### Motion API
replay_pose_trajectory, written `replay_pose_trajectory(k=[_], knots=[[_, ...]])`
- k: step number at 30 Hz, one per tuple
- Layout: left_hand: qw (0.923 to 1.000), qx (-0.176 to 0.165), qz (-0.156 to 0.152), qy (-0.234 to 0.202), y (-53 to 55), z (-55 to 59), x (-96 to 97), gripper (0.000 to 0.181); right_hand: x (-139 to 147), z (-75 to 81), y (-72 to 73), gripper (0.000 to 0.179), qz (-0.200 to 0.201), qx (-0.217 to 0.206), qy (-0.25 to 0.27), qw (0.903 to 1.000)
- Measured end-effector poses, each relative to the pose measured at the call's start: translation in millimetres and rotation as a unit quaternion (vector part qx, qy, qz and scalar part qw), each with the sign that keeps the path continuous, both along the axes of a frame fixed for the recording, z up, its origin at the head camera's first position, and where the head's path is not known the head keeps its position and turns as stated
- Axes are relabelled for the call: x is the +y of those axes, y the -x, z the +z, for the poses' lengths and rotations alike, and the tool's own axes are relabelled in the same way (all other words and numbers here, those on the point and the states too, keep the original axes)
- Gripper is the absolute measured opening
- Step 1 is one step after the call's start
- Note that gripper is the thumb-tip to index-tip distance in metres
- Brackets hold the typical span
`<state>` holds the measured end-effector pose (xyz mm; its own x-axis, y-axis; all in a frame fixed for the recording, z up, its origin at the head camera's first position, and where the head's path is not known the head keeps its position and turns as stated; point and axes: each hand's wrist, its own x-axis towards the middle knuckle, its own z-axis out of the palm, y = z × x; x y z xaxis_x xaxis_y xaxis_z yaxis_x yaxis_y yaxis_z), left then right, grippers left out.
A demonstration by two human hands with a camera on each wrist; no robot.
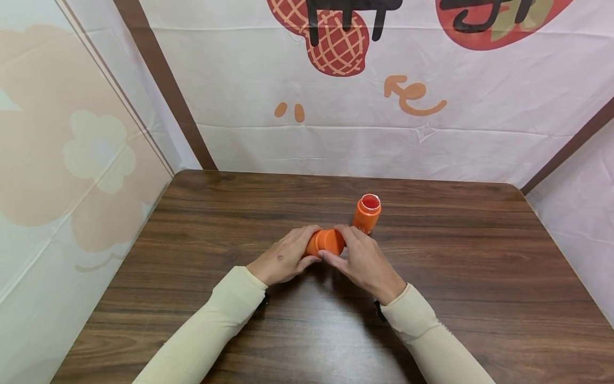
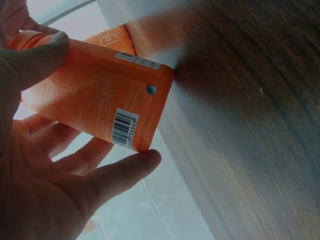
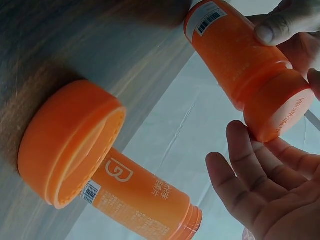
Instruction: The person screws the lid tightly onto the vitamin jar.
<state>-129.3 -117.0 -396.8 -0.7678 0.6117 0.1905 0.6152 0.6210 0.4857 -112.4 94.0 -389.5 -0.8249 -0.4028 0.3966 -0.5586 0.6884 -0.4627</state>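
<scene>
In the head view, an orange bottle [image 1: 312, 244] lies tilted between the two hands, low over the table. My left hand [image 1: 283, 258] holds it by the body, thumb on one side and fingers beneath; a barcode label shows near its base in the left wrist view. On its neck sits an orange screw cap [image 3: 280, 102] with raised lettering. My right hand [image 1: 362, 261] pinches this cap at its rim between thumb and fingertips. Just behind that hand stands a second orange bottle [image 1: 366, 216], upright and uncapped, its mouth showing.
A loose orange cap [image 3: 60, 132] lies on the table beside the uncapped bottle, hollow side up; the right hand hides it in the head view. The brown wood-grain table [image 1: 455, 240] ends against a printed cloth wall [image 1: 240, 106].
</scene>
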Motion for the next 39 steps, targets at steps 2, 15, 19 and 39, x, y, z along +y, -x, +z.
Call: replay_pose_trajectory(k=[2,15,19,39], knots=[[1.0000,0.001,-0.001,-0.001,-0.2,0.4,-0.1,0.051,-0.3,0.0,0.6,0.049,0.002,0.009,-0.008,0.9999],[1.0000,0.005,-0.001,-0.001,0.4,-0.2,-1.2,0.055,3.0,6.7,-3.3,0.067,0.031,-0.020,-0.026,0.9990],[1.0000,-0.001,-0.001,0.003,0.6,-0.4,-1.4,0.054,3.1,6.3,-3.3,0.067,0.029,-0.025,-0.025,0.9990],[0.9999,-0.010,0.006,0.009,0.3,-1.5,-0.5,0.051,0.0,2.4,-2.6,0.056,-0.008,0.002,-0.021,0.9997]])
